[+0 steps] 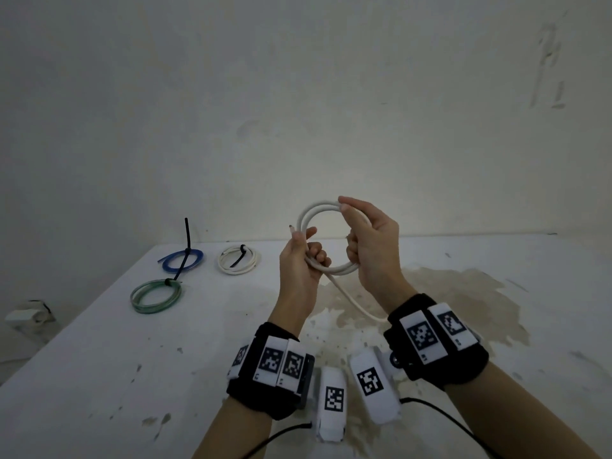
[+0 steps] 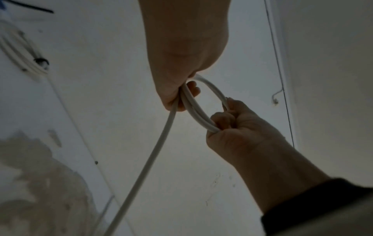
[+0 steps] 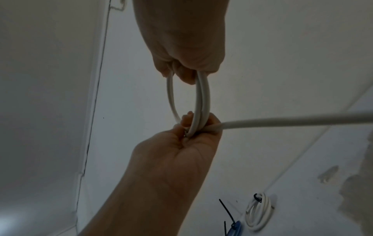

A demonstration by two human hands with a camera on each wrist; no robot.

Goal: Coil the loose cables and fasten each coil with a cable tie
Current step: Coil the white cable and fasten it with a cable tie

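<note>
Left hand [image 1: 299, 260]: closed around the cable [image 1: 314, 212], so the loops are kept together.
Right hand [image 1: 367, 241]: clamped on the coil's other side, so the tail can be guided.

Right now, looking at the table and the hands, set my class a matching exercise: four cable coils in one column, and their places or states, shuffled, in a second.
Column one:
1. blue coil
2. green coil
3. tied white coil
4. white cable

Column two:
A. held in both hands above the table, no tie
B. nearest coil on the table
C. far left, its tie's tail sticking up
D. far side, nearest the hands

Pairs: 1-C, 2-B, 3-D, 4-A
</note>
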